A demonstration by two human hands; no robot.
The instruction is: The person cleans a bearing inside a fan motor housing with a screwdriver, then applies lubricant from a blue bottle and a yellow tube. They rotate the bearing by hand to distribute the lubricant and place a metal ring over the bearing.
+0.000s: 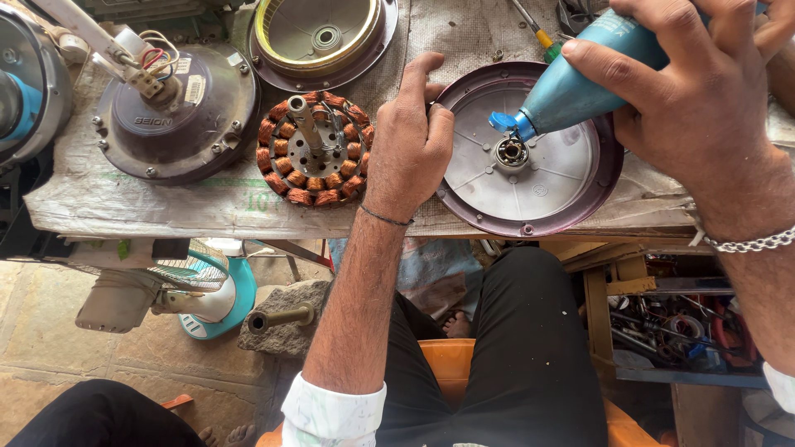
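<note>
- My right hand (696,91) grips the teal oil bottle (580,79), nozzle at the bearing (512,152).
- My left hand (411,136), fingers curled, presses the fan motor cover (571,178) rim at 9 o'clock.

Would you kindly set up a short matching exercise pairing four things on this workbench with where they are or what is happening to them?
Things:
1. teal bottle
2. copper winding
3. purple-rimmed cover
4. screwdriver

States:
A. steadied at its rim by the left hand
B. lying at the far edge of the bench
C. tilted in the right hand, nozzle at the centre bearing
D. just left of the left hand

Pairs: 1-C, 2-D, 3-A, 4-B
</note>
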